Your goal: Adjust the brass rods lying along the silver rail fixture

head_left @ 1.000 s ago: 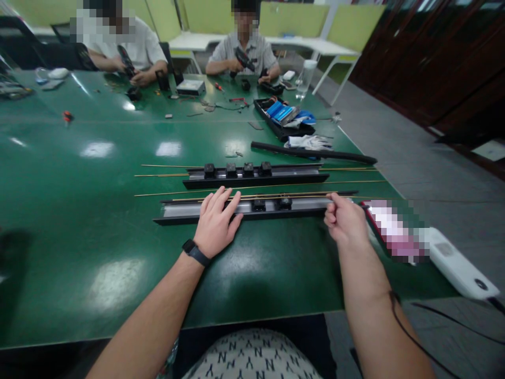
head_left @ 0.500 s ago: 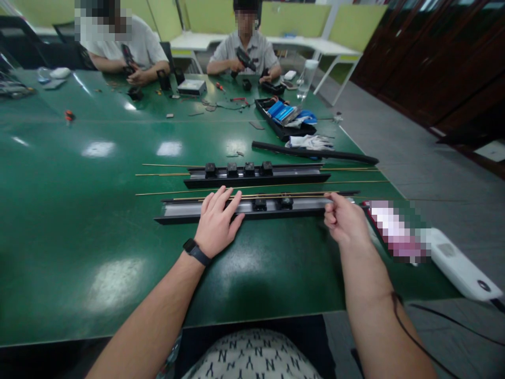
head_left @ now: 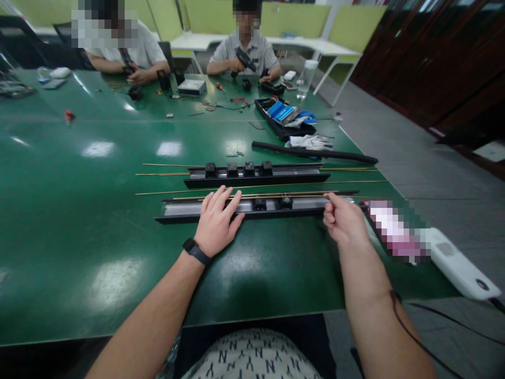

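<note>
My left hand (head_left: 218, 216) lies with fingers spread across the left half of the near black channel (head_left: 181, 218), its fingertips over thin brass rods. Two small black blocks (head_left: 259, 203) sit in that channel between my hands, and their lower parts rest on its silvery inner strip. At the channel's right end my right hand (head_left: 344, 217) is closed, thumb and index finger pinching a thin brass rod (head_left: 307, 197) that runs along the channel. Just beyond, a second black channel (head_left: 298, 178) carries several black blocks (head_left: 249, 168), with brass rods sticking out at both ends.
Behind the channels lie a long black tube (head_left: 335, 155), white gloves (head_left: 310, 142) and a black tray (head_left: 282, 129) with blue items. A white power strip (head_left: 460, 263) and a blurred pink object (head_left: 398, 237) are at the right edge. Two people work across the green table (head_left: 98, 210).
My right hand, still pinching the rod, has shifted very slightly left. My left hand and the channels stay where they were.
</note>
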The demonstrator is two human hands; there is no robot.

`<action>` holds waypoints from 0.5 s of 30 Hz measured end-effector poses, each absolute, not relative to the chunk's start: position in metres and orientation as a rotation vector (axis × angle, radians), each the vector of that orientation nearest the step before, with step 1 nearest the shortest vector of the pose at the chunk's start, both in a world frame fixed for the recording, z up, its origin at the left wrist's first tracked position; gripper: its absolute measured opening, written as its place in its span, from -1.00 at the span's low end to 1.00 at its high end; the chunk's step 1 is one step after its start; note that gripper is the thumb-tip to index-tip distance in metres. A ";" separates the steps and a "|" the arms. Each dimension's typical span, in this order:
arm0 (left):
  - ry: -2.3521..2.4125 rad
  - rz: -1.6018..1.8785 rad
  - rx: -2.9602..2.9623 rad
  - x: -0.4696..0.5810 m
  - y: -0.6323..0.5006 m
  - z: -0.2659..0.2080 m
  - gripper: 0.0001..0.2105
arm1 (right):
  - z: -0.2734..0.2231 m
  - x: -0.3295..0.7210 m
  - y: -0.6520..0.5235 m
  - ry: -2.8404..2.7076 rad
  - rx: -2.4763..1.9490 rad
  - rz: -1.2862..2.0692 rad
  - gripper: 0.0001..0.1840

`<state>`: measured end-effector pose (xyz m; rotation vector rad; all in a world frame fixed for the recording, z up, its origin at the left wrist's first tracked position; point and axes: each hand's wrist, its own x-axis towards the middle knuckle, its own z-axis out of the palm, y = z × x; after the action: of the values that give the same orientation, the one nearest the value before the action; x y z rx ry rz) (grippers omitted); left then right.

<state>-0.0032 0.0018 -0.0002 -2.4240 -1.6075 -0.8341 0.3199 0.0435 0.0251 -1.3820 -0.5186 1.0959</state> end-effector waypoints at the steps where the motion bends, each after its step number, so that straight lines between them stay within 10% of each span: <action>1: -1.606 -0.834 -2.424 -0.003 0.002 0.000 -0.48 | 0.026 0.320 0.043 -0.517 -1.379 1.092 -0.84; 15: -1.606 -0.839 -2.436 -0.004 0.002 -0.001 -0.47 | 0.030 0.326 0.045 -0.441 -1.392 1.058 -0.84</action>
<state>-0.0042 0.0015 -0.0005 -2.4359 -1.6062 -0.8390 0.3256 0.0446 0.0298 -1.3916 -0.4412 1.0582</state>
